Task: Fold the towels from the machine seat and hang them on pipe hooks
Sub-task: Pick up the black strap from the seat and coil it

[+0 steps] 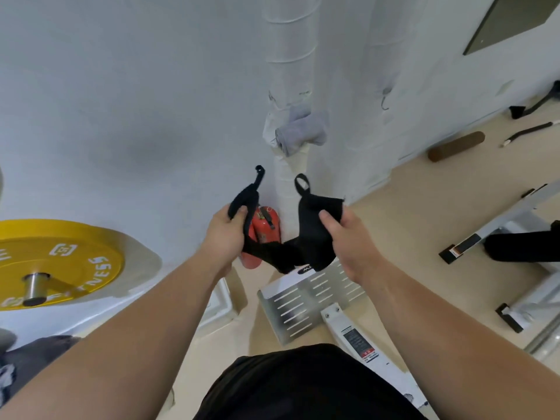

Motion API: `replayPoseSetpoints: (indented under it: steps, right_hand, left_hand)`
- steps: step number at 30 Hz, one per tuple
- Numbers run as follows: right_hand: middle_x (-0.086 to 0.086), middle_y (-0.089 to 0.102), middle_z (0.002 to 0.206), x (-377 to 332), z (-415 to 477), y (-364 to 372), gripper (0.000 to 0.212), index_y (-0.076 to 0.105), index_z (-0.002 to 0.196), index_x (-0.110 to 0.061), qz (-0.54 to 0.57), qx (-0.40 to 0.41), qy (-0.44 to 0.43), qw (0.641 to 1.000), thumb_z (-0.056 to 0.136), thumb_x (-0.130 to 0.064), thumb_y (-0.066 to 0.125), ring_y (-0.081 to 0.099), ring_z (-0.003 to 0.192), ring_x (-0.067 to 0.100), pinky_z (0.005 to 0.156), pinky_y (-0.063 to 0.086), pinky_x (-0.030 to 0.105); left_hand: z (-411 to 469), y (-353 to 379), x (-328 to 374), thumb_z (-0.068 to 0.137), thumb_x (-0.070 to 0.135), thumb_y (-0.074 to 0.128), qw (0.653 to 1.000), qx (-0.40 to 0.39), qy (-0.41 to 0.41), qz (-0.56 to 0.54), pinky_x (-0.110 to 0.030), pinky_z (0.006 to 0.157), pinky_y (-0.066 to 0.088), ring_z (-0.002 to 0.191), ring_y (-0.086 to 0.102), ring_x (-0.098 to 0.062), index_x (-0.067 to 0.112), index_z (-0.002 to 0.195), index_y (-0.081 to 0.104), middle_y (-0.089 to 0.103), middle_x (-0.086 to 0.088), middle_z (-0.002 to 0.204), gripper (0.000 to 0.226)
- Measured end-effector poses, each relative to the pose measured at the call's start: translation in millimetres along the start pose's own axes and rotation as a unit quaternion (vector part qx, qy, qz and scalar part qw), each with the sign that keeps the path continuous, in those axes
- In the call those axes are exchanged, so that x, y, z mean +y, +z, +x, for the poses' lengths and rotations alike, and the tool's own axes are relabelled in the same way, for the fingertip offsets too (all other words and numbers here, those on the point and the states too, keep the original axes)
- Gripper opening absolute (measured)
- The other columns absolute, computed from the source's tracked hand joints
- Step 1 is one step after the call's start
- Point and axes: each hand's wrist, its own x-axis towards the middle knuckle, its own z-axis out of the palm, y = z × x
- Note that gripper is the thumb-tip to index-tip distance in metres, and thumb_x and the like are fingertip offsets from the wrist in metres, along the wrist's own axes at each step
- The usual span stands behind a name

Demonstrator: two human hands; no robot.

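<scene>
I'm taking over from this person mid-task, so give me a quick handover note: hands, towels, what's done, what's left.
Left hand: grip closed on one end of the black towel, held up in front of the pipe.
Right hand: grips the other end. The towel sags between the hands, with a loop sticking up at each end.
Done: a folded grey towel hangs on the pipe.
Left: fold the black towel and hang it. A bare hook shows to the right of the pipe. Whether more towels wait on the seat cannot be seen.
</scene>
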Motion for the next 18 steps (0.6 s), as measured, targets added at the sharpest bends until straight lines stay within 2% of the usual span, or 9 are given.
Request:
replayPoseSetpoints:
  steps: [3,5,8,10,12,14,16,18]
  right_hand:
    - [-0.003,0.076,0.104,-2.9,-5.6,11.2,0.016,0.072,0.108,-0.029,-0.040,-0.055,-0.018,0.997,0.101,-0.025,0.058,0.071,0.101,0.017,0.085,0.059,0.034]
    - [-0.002,0.077,0.103,-1.5,-7.8,12.3,0.015,0.074,0.105,-0.028,-0.041,-0.075,-0.019,0.996,0.101,-0.024,0.059,0.072,0.099,0.016,0.086,0.060,0.032]
    - [0.003,0.077,0.103,2.1,-9.7,9.6,0.015,0.075,0.103,-0.023,-0.013,-0.083,-0.008,0.996,0.100,-0.020,0.061,0.072,0.097,0.017,0.083,0.059,0.031]
    - [0.003,0.078,0.101,5.6,-7.6,3.0,0.014,0.075,0.103,-0.021,0.006,-0.050,-0.003,0.999,0.099,-0.018,0.062,0.072,0.095,0.016,0.081,0.057,0.028]
    - [0.002,0.078,0.097,12.3,-2.5,-13.1,0.011,0.074,0.102,-0.020,0.005,0.025,0.003,1.000,0.098,-0.020,0.064,0.072,0.091,0.017,0.079,0.058,0.032]
    - [0.002,0.076,0.091,24.6,3.6,-38.0,0.010,0.073,0.097,-0.023,-0.096,0.116,0.013,0.989,0.093,-0.031,0.068,0.072,0.088,0.023,0.080,0.060,0.043]
    - [0.003,0.073,0.085,36.9,2.5,-61.1,0.016,0.070,0.090,-0.022,-0.216,0.137,0.037,0.966,0.088,-0.038,0.072,0.072,0.088,0.030,0.078,0.060,0.045]
    - [0.001,0.071,0.081,43.0,-1.7,-66.4,0.026,0.069,0.084,-0.024,-0.253,0.106,0.063,0.960,0.077,-0.045,0.082,0.071,0.083,0.026,0.075,0.061,0.043]
  left_hand:
    - [-4.3,17.2,7.1,0.104,0.016,0.045,0.999,-0.032,-0.007,-0.005,-0.025,0.062,0.055,0.077,0.068,-0.012,0.025,0.101,0.065,0.072,0.001,0.090,0.022]
    - [3.5,20.6,5.0,0.100,0.016,0.046,0.999,0.005,0.004,0.053,-0.034,0.073,0.057,0.087,0.068,-0.021,0.022,0.101,0.066,0.072,-0.002,0.095,0.021]
    - [18.3,15.1,-2.8,0.099,0.019,0.048,0.996,0.071,-0.027,0.056,-0.044,0.086,0.057,0.094,0.067,-0.030,0.016,0.105,0.066,0.069,-0.006,0.096,0.019]
    - [27.3,6.9,-7.4,0.098,0.019,0.049,0.989,0.130,-0.054,0.034,-0.040,0.084,0.054,0.097,0.066,-0.033,0.013,0.111,0.066,0.067,-0.008,0.096,0.022]
    - [39.1,-10.3,-10.6,0.100,0.016,0.048,0.974,0.207,-0.086,-0.043,-0.034,0.081,0.049,0.097,0.063,-0.031,0.010,0.121,0.064,0.064,-0.008,0.101,0.027]
    - [51.3,-35.5,-16.3,0.102,0.014,0.045,0.957,0.256,-0.099,-0.090,-0.032,0.083,0.045,0.098,0.059,-0.026,0.011,0.131,0.059,0.062,-0.007,0.108,0.032]
    - [56.8,-53.3,-25.9,0.103,0.017,0.042,0.966,0.245,-0.079,-0.031,-0.033,0.086,0.043,0.099,0.056,-0.024,0.015,0.135,0.056,0.061,-0.007,0.113,0.034]
    - [51.1,-52.7,-28.6,0.103,0.028,0.047,0.985,0.165,-0.033,0.035,-0.033,0.083,0.043,0.095,0.056,-0.026,0.016,0.121,0.061,0.063,-0.006,0.105,0.026]
